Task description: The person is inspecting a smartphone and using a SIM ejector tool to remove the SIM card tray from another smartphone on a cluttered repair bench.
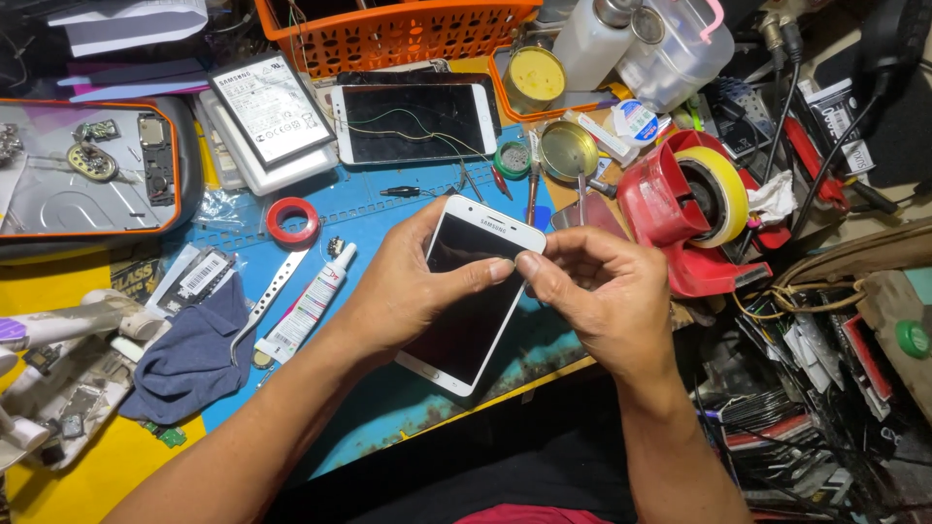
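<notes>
The left hand (403, 291) has its grip clamped on the white phone (473, 291), held tilted just above the blue mat (388, 209) on the desk. The right hand (597, 291) pinches its right edge; 2 thumbs should press gently, evenly along it.

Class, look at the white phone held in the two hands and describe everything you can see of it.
The white phone is a flat slab with a white frame around a dark, unlit glass screen, and looks whole. It lies face up, tilted, its top end pointing away from the person, above the blue work mat. The left hand cradles its left edge, thumb lying across the screen. The right hand meets its right edge, thumb tip by the left thumb. Its back is hidden.
</notes>
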